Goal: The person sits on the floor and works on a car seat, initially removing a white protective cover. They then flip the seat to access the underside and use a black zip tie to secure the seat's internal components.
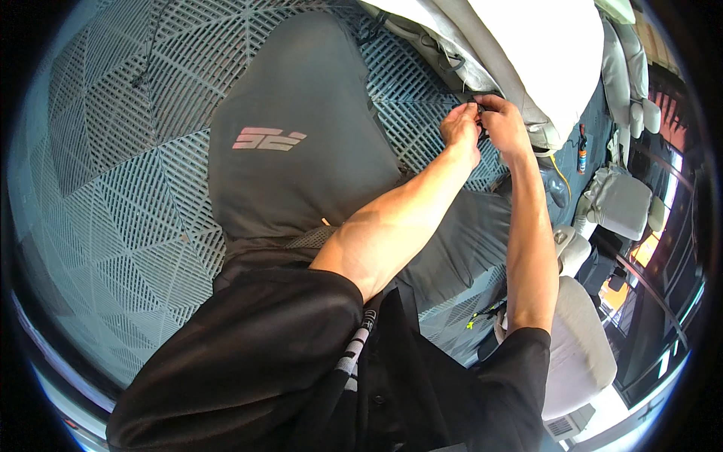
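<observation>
The largest thing is the floor (105,203), blue-grey slatted tiles in a pattern of triangles, spreading below and to the left of both grips. Dark grey, smooth cloth (301,90) with a pale angular emblem covers the person's legs, left of the left grip (460,126) and nearer the body. The pale seat piece (527,45) lies just beyond the right grip (503,129), its edge right by the fingers; it is broad and curved, bright white on top, with a light grey border. Its long axis slants from beyond the grips on the left toward the right, its narrower, rounded end lying just right of the right grip. Padded grey seats (617,200) stand further right. Both grips are almost closed, fingers bent and fingertips close together, pinching a small dark piece between them; its exact shape is too small to tell. Well right of the right grip, a slim container (582,151) with a dark and orange body rests; its contents are hidden. A thin dark loop (453,63) hangs at the seat piece's border, just beyond the left grip.
</observation>
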`<state>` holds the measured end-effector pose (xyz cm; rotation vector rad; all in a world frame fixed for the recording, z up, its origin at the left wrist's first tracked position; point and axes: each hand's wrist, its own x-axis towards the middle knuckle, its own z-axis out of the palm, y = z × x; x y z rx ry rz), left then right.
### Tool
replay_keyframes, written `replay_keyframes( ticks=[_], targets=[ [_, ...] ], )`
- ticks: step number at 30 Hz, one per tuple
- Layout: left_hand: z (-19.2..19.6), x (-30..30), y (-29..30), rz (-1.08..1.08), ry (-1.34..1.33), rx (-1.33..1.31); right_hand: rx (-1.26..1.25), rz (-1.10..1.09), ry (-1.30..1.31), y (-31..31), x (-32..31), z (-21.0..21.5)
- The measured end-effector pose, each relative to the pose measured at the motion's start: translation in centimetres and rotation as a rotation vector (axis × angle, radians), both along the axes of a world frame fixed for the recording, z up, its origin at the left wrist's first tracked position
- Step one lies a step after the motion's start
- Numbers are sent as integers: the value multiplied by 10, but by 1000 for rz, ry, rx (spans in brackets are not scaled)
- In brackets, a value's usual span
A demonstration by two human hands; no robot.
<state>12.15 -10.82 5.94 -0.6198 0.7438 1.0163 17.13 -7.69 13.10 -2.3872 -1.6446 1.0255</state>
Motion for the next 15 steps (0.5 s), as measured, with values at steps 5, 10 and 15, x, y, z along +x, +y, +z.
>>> replay_keyframes(
  ticks=[5, 10, 15],
  targets=[
    [-3, 1, 1, 18, -59, -13, -113, -114, 77, 4, -5, 7],
    [-4, -1, 11, -39, 17, -3, -118, -97, 104, 6, -4, 13],
    [-5, -10, 9, -191, 198, 154, -22, 17, 69, 2, 2, 6]
  ],
)
